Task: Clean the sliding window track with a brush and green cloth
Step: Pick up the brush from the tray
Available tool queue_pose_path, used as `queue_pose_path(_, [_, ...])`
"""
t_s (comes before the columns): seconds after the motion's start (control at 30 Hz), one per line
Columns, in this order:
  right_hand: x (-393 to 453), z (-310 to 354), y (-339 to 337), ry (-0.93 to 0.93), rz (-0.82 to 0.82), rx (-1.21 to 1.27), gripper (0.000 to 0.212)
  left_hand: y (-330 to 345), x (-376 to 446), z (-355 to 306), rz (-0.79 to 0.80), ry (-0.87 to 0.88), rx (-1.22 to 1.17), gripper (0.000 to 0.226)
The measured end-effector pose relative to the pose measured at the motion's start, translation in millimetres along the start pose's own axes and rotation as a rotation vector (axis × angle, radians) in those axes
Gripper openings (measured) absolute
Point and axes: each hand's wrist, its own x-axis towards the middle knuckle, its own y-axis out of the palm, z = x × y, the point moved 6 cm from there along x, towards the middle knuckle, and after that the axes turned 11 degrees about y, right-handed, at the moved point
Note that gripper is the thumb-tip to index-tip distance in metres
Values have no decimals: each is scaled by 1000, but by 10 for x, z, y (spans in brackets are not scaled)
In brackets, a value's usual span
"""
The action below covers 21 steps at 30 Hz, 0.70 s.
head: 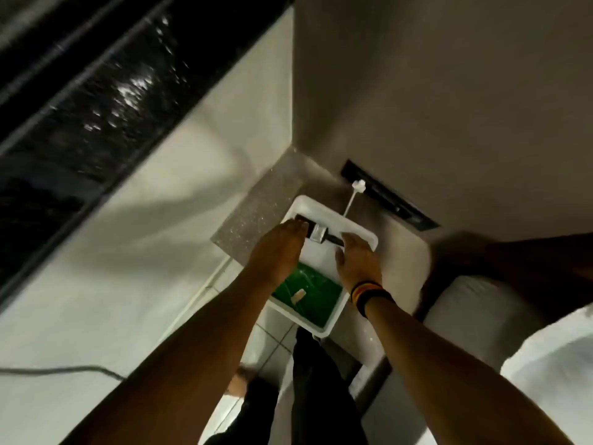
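A white tray [365,236] sits on a speckled grey ledge [256,216]. Across its far end lies a brush [317,233] with black bristles, a silver ferrule and a black handle. A green cloth [316,300] with a small tan piece on it fills the near end. My left hand [279,252] reaches over the tray, fingertips touching the bristle end. My right hand [357,261], with a striped wristband, hovers with spread fingers at the handle's tip, which it hides. The dark sliding window [106,91] runs along the upper left.
A black wall socket strip [390,202] with a white plug and cord [358,186] is just beyond the tray. White cushions [481,306] lie at right. Below are a tiled floor [266,342], my dark trousers [317,387], and a grey cable [64,369] at left.
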Motion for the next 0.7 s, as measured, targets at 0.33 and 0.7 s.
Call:
queue_pose_path(0.33, [885,-313,763,-69,-28,-351,28,1106,924,278,198,116,146,72])
queue_pose_path(0.7, [471,-195,302,392,499,671,18,502,474,132,117,272,210,31])
